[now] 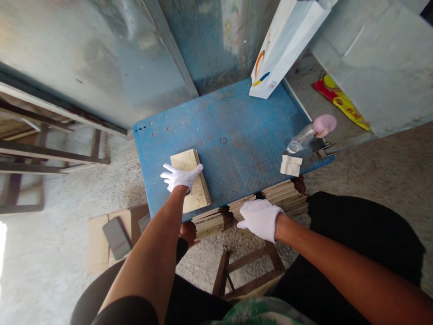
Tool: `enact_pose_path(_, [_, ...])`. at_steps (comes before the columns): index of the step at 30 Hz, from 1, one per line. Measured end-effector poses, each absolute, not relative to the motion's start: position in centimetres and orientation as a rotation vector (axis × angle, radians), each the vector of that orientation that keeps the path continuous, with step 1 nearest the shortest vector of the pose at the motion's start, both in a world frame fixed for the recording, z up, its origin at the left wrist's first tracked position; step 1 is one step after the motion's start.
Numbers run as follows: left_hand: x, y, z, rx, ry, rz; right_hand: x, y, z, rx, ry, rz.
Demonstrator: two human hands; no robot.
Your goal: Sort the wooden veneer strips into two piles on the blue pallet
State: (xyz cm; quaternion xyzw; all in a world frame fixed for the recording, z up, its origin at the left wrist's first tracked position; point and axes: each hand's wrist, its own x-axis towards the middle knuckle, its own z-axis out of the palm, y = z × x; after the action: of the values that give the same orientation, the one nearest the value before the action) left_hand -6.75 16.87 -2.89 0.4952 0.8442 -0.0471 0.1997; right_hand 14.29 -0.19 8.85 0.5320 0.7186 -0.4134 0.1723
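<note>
My left hand (pixel 181 178), in a white glove, lies with fingers spread on a short stack of thin, pale rectangular boards (pixel 196 198). That stack rests on the left part of a blue table (pixel 233 158). My right hand (pixel 260 218), also gloved in white, is just off the table's near edge, over the middle stack of similar boards (pixel 241 204). Its fingers are curled in, and whatever they hold, if anything, is hidden. More boards are stacked on either side, one pile to the left (pixel 212 224) and another to the right (pixel 283 195).
A clear bottle with a pink cap (pixel 313 131) lies near a folded pale cloth or paper (pixel 291 165) at the table's right. A white bag (pixel 287 47) stands at the back corner. Below are a wooden stool (pixel 250 266) and cardboard (pixel 96 239) bearing a grey phone-like object (pixel 117 238).
</note>
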Motion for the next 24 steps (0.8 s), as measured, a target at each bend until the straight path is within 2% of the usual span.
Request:
enact_pose_path(11, [-5.5, 19.8, -2.2, 1.354, 2.296, -0.203, 13.5, -0.4, 8.3, 1.455, 2.003, -1.162])
enact_pose_path(24, [-7.6, 19.6, 0.3, 1.313, 2.320, 0.003, 13.7, -0.6, 8.2, 1.464, 2.043, -1.162])
